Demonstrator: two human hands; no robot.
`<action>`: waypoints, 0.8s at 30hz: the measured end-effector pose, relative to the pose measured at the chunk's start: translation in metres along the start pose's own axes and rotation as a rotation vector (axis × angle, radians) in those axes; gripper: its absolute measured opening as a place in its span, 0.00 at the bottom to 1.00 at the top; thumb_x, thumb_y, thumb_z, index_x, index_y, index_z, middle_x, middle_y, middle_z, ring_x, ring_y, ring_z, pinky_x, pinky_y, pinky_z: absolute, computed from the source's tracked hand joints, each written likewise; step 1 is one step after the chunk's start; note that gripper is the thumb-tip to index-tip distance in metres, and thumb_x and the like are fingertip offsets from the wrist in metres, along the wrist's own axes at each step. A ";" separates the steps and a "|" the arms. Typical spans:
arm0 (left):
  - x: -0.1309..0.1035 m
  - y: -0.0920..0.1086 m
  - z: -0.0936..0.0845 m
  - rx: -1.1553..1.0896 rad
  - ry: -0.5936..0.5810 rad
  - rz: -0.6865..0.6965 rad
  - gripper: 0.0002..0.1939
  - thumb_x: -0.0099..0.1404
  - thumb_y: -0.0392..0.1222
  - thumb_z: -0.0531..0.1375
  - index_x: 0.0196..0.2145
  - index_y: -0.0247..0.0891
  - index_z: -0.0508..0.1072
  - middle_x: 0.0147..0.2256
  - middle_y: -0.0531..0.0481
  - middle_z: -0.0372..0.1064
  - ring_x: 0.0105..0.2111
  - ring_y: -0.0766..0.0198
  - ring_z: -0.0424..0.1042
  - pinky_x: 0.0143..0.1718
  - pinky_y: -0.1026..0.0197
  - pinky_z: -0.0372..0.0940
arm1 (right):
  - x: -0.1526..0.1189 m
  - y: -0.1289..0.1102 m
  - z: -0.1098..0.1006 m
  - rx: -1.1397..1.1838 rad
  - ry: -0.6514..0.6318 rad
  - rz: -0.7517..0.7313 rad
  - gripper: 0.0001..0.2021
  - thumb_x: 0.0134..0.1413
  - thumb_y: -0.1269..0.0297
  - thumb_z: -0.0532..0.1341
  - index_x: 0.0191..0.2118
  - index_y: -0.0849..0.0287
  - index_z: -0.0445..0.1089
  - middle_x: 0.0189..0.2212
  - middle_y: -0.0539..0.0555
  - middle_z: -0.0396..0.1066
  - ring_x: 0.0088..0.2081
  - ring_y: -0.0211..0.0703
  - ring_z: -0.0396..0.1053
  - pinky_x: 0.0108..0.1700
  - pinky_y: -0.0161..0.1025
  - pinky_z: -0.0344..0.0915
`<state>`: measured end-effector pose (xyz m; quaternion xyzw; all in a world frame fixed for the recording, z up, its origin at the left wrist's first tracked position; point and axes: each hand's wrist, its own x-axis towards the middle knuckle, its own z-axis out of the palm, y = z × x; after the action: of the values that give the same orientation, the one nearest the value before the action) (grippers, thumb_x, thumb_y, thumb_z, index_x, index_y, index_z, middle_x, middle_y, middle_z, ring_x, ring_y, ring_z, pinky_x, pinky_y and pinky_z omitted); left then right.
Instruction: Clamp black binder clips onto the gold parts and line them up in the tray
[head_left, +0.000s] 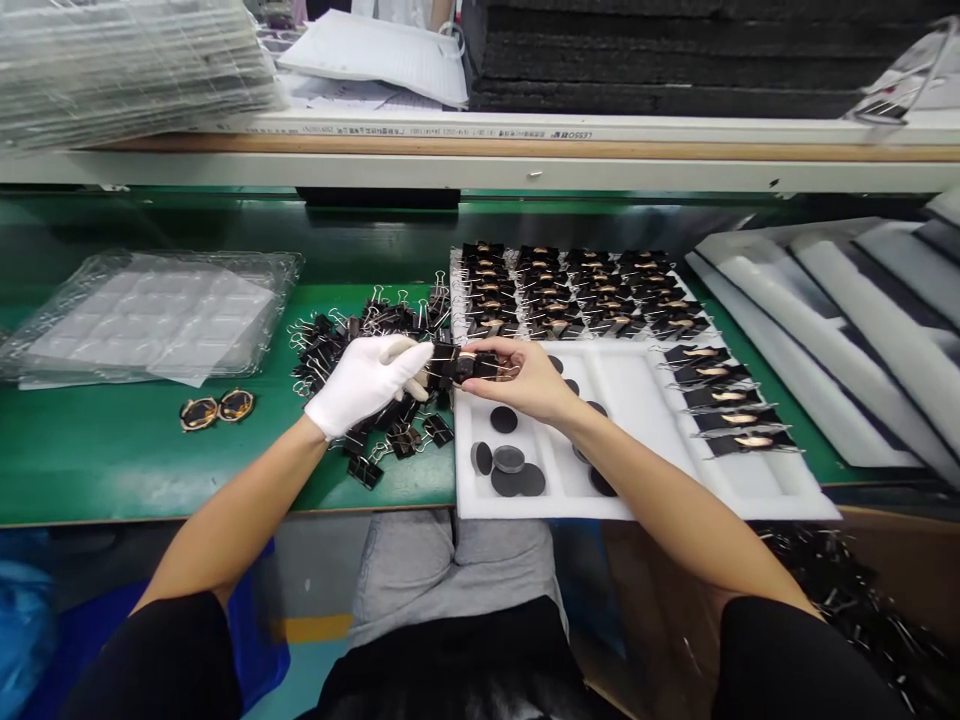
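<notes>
Head view, looking down on a green work surface [112,450] under a long pale shelf [480,170].

Left hand [364,380] in a white glove, fingers closed narrow on one end of a small clipped part [469,366], black with a little brown. Right hand [521,375] bare, fingertips pinched on the other end of the same part. Part held in the air just above the near left corner of a white foam tray [645,480], between both hands.

Behind and under the left hand, a loose pile of black binder clips [360,330] with silver handles, lying on the green surface. In the foam tray, several dark round discs [510,470] in the left compartments; on the far part of the tray, dense rows of finished clipped parts [570,290], and one more column of them [724,400] on the right side.

At the left, a clear plastic blister tray [150,315] lying flat. Near it, two small amber pieces [217,408] touching each other. At the right, long white and dark foam strips [847,310] leaning in a row.

On the shelf, a stack of clear trays [127,60] at the left, white papers [375,50] in the middle, a dark foam stack [675,50] further right.

Below the table edge, grey trousers and a brown box with more black clips [840,590] at the right.
</notes>
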<state>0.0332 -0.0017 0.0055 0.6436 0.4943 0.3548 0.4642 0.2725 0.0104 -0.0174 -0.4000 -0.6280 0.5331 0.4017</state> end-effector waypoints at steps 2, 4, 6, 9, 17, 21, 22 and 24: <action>0.000 0.001 0.001 0.006 0.002 0.000 0.25 0.68 0.64 0.61 0.34 0.35 0.74 0.29 0.45 0.78 0.27 0.60 0.81 0.22 0.66 0.65 | 0.000 0.000 0.000 -0.005 -0.001 0.000 0.24 0.41 0.57 0.78 0.47 0.58 0.79 0.48 0.58 0.81 0.46 0.50 0.81 0.55 0.53 0.77; 0.000 0.001 0.001 0.002 0.010 -0.002 0.25 0.69 0.63 0.61 0.34 0.35 0.75 0.29 0.45 0.79 0.27 0.60 0.81 0.22 0.67 0.66 | 0.001 -0.001 -0.001 -0.028 -0.002 -0.005 0.24 0.42 0.57 0.77 0.47 0.57 0.79 0.49 0.58 0.81 0.47 0.51 0.80 0.55 0.53 0.77; -0.001 0.001 0.002 -0.010 0.025 -0.009 0.25 0.68 0.63 0.62 0.35 0.35 0.75 0.30 0.45 0.79 0.27 0.60 0.82 0.22 0.67 0.66 | 0.001 -0.001 -0.001 -0.053 0.003 -0.013 0.24 0.42 0.57 0.77 0.47 0.57 0.79 0.49 0.58 0.81 0.47 0.51 0.80 0.54 0.52 0.77; -0.001 0.000 0.002 -0.023 0.029 -0.031 0.25 0.69 0.64 0.61 0.36 0.35 0.75 0.31 0.45 0.80 0.28 0.59 0.82 0.22 0.67 0.67 | 0.002 -0.001 -0.001 -0.059 0.011 -0.018 0.24 0.42 0.58 0.77 0.47 0.59 0.79 0.49 0.59 0.80 0.48 0.51 0.80 0.54 0.52 0.77; -0.001 0.001 0.003 -0.038 0.028 -0.069 0.26 0.67 0.64 0.62 0.37 0.34 0.75 0.32 0.45 0.80 0.29 0.58 0.83 0.23 0.66 0.68 | 0.002 -0.002 0.000 -0.041 0.001 0.022 0.26 0.40 0.58 0.78 0.47 0.59 0.78 0.47 0.58 0.81 0.47 0.51 0.81 0.56 0.52 0.77; -0.001 0.003 0.001 -0.020 0.000 -0.041 0.24 0.68 0.63 0.62 0.36 0.36 0.75 0.31 0.48 0.78 0.30 0.59 0.82 0.25 0.66 0.68 | 0.003 -0.002 0.000 -0.044 0.002 0.026 0.25 0.39 0.58 0.78 0.47 0.58 0.78 0.45 0.57 0.82 0.46 0.51 0.80 0.55 0.51 0.77; -0.001 0.003 0.000 -0.001 -0.008 -0.032 0.24 0.69 0.64 0.61 0.36 0.36 0.74 0.31 0.49 0.78 0.29 0.60 0.82 0.25 0.66 0.68 | 0.003 -0.002 0.000 -0.049 0.001 0.020 0.25 0.40 0.57 0.78 0.46 0.58 0.79 0.46 0.57 0.81 0.46 0.51 0.80 0.55 0.51 0.77; -0.001 0.004 -0.001 0.045 -0.017 -0.017 0.24 0.70 0.64 0.58 0.37 0.37 0.74 0.31 0.50 0.77 0.29 0.61 0.81 0.26 0.66 0.67 | 0.005 -0.001 0.000 -0.042 -0.004 0.015 0.23 0.43 0.55 0.76 0.46 0.58 0.79 0.46 0.58 0.81 0.45 0.50 0.80 0.52 0.49 0.78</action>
<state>0.0332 -0.0030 0.0097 0.6527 0.5035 0.3343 0.4568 0.2707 0.0145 -0.0165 -0.4122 -0.6367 0.5236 0.3880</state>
